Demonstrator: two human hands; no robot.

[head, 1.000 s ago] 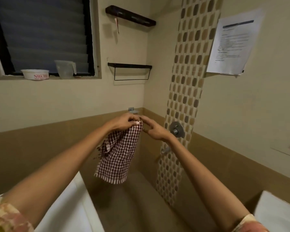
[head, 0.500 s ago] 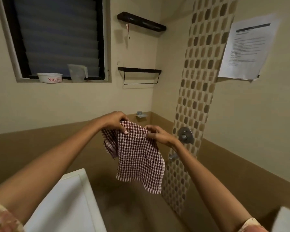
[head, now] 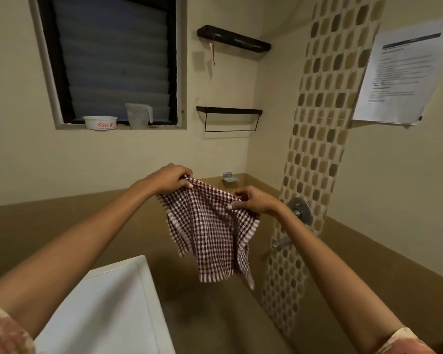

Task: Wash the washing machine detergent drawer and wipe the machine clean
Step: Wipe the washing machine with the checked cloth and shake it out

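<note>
Above the brown-tiled wash bay, left hand [head: 170, 178] and right hand [head: 253, 201] each pinch the top hem of the maroon-and-white checked cotton cloth [head: 210, 233], fingers curled on the fabric. A second ago it hung bunched; now it is spread between both hands. White washing machine top [head: 108, 302] sits near left. Detergent drawer not in view. Judgement: cloth is being readied for wiping

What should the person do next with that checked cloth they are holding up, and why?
Probably lower the checked cloth leftward onto the white surface, likely the machine's top, and start wiping. The left hand and right hand each pinch its top edge; it hangs spread in mid-air, touching nothing else.
</note>
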